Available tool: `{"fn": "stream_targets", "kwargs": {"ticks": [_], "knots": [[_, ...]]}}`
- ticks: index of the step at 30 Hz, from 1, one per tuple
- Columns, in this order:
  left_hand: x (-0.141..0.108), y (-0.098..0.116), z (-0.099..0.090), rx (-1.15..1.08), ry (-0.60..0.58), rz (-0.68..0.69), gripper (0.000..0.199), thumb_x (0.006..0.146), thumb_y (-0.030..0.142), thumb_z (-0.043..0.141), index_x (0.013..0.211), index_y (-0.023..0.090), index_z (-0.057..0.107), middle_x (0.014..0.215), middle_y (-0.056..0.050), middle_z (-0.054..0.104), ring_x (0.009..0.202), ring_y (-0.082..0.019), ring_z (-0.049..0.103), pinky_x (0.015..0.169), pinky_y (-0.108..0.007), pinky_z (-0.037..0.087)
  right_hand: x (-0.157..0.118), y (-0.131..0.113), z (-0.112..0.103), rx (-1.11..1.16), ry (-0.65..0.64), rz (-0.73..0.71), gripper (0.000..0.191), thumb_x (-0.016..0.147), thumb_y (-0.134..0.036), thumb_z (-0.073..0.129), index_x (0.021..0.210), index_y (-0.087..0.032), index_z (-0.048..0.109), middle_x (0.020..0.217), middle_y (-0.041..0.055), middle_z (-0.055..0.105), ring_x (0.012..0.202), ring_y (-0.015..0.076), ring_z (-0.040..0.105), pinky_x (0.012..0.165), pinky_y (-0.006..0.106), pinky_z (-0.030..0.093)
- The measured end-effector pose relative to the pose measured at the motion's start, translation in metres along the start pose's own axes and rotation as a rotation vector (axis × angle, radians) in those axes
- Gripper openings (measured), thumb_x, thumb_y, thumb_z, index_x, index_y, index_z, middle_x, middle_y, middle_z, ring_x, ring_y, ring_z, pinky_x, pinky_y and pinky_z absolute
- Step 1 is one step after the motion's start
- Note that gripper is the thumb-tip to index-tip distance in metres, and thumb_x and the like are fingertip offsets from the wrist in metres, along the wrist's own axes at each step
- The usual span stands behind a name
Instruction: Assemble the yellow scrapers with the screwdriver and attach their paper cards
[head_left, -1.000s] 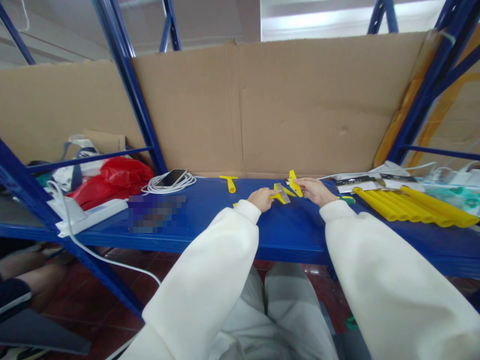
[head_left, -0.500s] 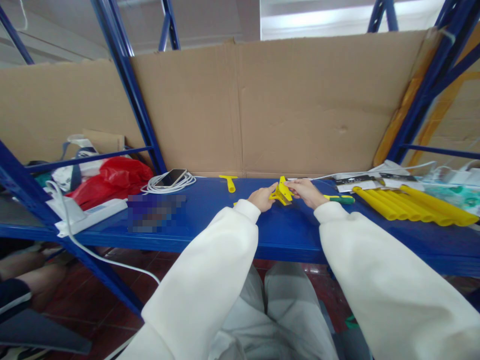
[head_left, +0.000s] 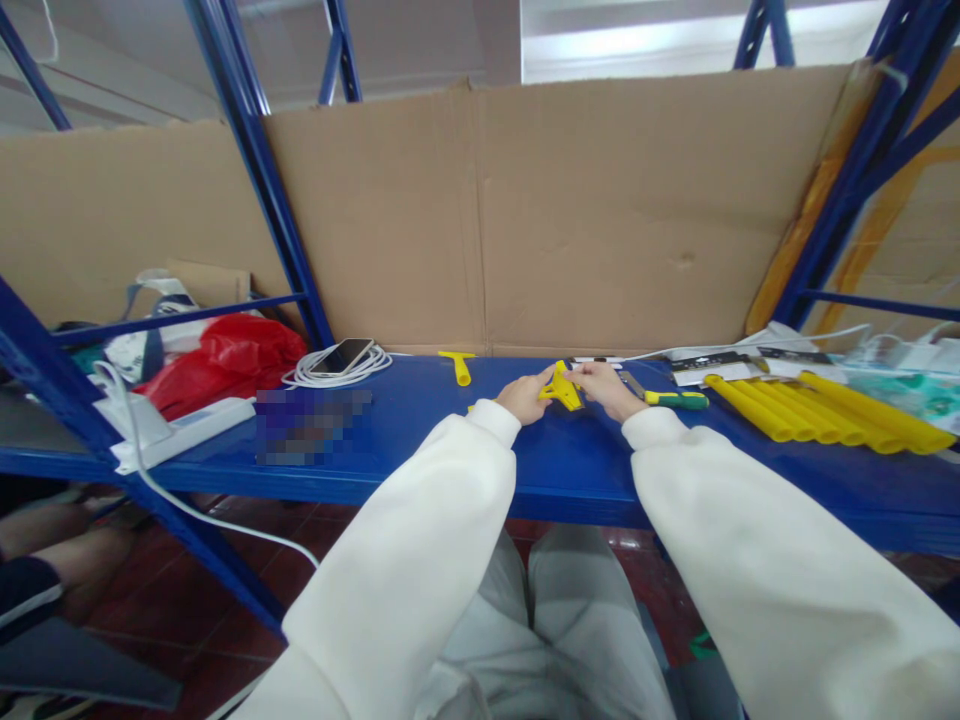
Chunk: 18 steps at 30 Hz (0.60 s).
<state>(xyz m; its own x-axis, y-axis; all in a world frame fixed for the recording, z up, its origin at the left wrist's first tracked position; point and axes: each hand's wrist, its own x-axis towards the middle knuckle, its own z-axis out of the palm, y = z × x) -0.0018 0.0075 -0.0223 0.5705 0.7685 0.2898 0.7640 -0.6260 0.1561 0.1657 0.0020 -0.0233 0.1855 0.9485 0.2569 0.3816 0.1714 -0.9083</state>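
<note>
Between my hands, a little above the blue shelf, is a yellow scraper head [head_left: 564,391] with flared arms and a thin metallic-looking edge at its lower side. My left hand [head_left: 524,398] is closed on its left arm, thumb and fingers pinching it. From the right, my right hand [head_left: 606,388] pinches the top of the same yellow part; whether a small piece sits under those fingertips is hidden. Just right of that hand lies a green-and-yellow screwdriver [head_left: 676,400]. Behind and left of my hands rests a yellow T-shaped piece [head_left: 462,368].
Several yellow tubes [head_left: 825,412] lie at the right beside black-and-white packets [head_left: 712,367]. Leftward are a phone [head_left: 343,355] on a coiled white cable [head_left: 300,375], a red bag [head_left: 232,360] and a white power strip [head_left: 187,432]. Cardboard [head_left: 600,210] walls the back.
My right hand has moved slightly left, and the yellow plate it held upright now lies against the scraper head. More of the screwdriver shows. The left hand has stayed in place.
</note>
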Motion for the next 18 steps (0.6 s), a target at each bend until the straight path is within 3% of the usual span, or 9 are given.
{"fn": "stream_targets", "kwargs": {"ticks": [7,18], "knots": [[0.0,-0.001,0.0,-0.025,0.029,0.01,0.067,0.089,0.02,0.059,0.151,0.019,0.035,0.134,-0.01,0.063,0.123,-0.022,0.059,0.104,-0.032,0.045,0.008,0.01,0.004,0.008,0.057,-0.124,0.039,0.06,-0.044,0.079,0.059,-0.021,0.047,0.058,-0.0035,0.05,0.059,0.0117,0.047,0.057,0.025,0.039],[-0.001,-0.003,0.001,-0.052,0.053,0.05,0.065,0.088,0.016,0.059,0.15,0.026,0.039,0.136,-0.004,0.061,0.125,-0.019,0.058,0.106,-0.031,0.044,0.021,0.027,0.005,-0.008,0.082,-0.126,0.032,0.061,-0.036,0.074,0.07,-0.022,0.046,0.062,-0.0053,0.049,0.062,0.0119,0.049,0.057,0.024,0.039]]}}
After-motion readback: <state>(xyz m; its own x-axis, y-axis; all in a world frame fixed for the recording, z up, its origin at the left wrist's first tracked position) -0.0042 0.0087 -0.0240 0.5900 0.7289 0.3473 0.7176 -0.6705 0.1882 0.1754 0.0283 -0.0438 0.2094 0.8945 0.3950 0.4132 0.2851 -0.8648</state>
